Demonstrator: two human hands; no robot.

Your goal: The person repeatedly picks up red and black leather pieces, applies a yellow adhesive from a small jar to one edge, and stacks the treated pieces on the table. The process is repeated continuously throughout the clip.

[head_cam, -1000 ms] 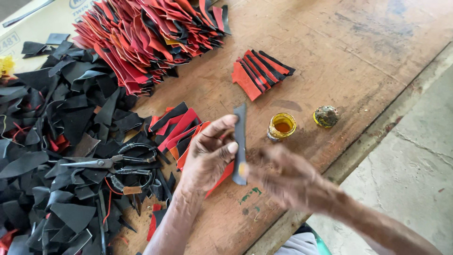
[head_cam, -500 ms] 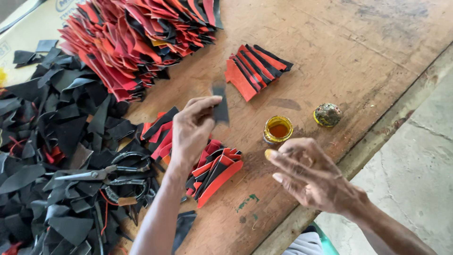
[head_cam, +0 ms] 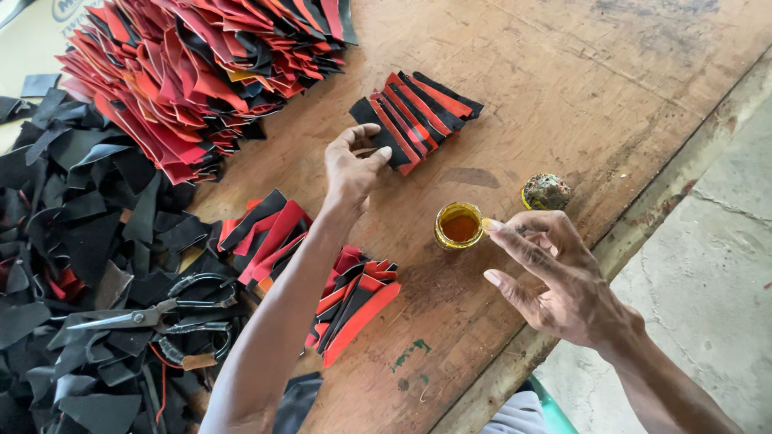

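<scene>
My left hand (head_cam: pixel 350 170) reaches across the wooden table (head_cam: pixel 563 88) and pinches a black leather piece (head_cam: pixel 370 119), laying it at the left end of a short overlapping row of red and black pieces (head_cam: pixel 430 106). My right hand (head_cam: pixel 555 277) hovers near the table's edge with its fingers spread. Its index fingertip is at the rim of a small open pot of amber glue (head_cam: pixel 459 225). The pot's round lid (head_cam: pixel 547 191) lies just to the right of the pot.
Under my left forearm lie two fanned stacks of red and black pieces (head_cam: pixel 354 309) (head_cam: pixel 265 229). Black-handled scissors (head_cam: pixel 161 315) rest on a heap of black scraps (head_cam: pixel 72 233). A big pile of red pieces (head_cam: pixel 193 72) fills the far left. Concrete floor (head_cam: pixel 708 265) lies beyond the table edge.
My left hand carried the black piece away from my right hand and up to the short row. My right hand moved its index finger to the glue pot.
</scene>
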